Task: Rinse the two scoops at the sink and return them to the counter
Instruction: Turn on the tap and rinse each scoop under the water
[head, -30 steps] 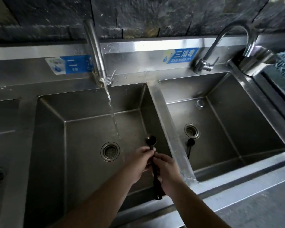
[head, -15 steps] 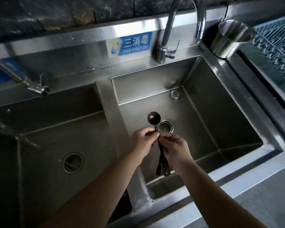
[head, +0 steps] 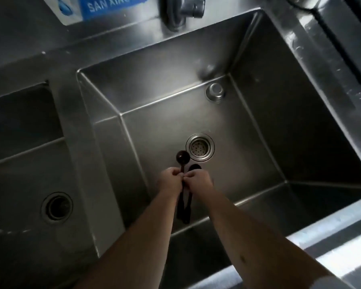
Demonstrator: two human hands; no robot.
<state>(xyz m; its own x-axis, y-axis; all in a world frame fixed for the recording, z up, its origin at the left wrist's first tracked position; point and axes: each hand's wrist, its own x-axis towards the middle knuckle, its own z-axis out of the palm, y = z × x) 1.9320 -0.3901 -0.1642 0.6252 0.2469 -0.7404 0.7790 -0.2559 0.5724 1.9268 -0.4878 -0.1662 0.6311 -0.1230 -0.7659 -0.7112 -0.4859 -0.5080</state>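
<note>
Two dark long-handled scoops are held together over the right sink basin. The first scoop shows its round bowl just left of the drain, above my left hand, which pinches its handle. The second scoop has its bowl mostly hidden behind my right hand, which is closed on it. Both handles hang down side by side between my wrists. No water runs over them here.
The faucet base stands at the back edge beside a blue label. A round metal cap sits on the basin's back wall. The left basin with its drain lies across a steel divider. The counter's front edge runs at lower right.
My hands moved from the running water in the middle basin over to the right basin. The scoop lying there is now in my right hand. The view has come closer.
</note>
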